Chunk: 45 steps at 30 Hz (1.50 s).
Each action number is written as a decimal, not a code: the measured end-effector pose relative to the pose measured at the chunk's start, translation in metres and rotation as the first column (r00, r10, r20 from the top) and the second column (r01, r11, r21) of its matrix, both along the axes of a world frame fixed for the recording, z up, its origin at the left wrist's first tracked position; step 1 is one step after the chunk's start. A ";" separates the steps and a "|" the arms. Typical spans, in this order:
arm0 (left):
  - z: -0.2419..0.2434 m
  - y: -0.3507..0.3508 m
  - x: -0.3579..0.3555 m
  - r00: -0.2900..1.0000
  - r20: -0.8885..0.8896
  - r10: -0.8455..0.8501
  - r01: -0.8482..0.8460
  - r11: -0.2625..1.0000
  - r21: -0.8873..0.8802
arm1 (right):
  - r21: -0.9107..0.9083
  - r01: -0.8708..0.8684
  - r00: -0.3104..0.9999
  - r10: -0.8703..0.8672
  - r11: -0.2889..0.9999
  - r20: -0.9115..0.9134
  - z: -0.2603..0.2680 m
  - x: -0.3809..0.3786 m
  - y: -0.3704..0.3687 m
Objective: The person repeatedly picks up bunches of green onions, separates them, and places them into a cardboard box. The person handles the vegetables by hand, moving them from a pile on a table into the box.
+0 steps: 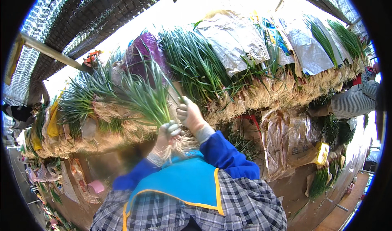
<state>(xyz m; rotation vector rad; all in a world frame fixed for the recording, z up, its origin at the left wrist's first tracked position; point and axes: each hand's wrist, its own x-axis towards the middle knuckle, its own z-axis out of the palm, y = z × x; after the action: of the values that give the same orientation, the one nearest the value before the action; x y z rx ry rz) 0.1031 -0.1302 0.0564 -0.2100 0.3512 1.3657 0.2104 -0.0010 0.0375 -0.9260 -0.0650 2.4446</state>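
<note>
My left hand [167, 136], in a pale glove with grey fingertips, grips a bunch of leafy green allium plants [155, 105] near the base. Their leaves fan up and to the left. Pale, stringy roots [179, 146] hang below the fist, over my blue apron [180, 179]. Beside it and slightly higher, my right hand [190, 114], gloved alike, has its thumb and fingers closed on a long green leaf [173, 88]. Whether that leaf belongs to the bunch cannot be made out.
Ahead runs a long heap of similar plants [196, 62], roots [275, 90] facing me. White woven sacks [232, 44] and a purple sheet [145, 55] partly cover it. Clear plastic bags [275, 139] lie lower right, a pink container [96, 187] lower left. Another person's striped sleeve [352, 101] shows far right.
</note>
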 end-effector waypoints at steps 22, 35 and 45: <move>0.001 0.015 -0.039 0.996 -0.064 0.060 -0.035 0.942 0.334 | 0.410 -0.663 0.376 -0.195 0.627 0.906 -0.035 0.104 0.102; 0.097 0.027 -0.072 0.927 0.225 0.300 -0.371 0.646 0.667 | -0.223 -0.965 -0.065 -0.705 -0.134 0.707 0.205 0.031 0.112; 0.063 0.015 -0.108 0.924 -0.188 0.332 -0.191 0.829 0.525 | 0.051 -0.835 0.084 -0.035 -0.548 0.996 0.043 0.118 -0.008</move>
<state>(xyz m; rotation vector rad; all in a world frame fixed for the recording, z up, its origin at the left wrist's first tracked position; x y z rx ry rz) -0.0053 -0.1155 0.1198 0.3823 0.1862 1.7213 0.3289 -0.0091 0.0801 -0.8597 -3.2774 1.2220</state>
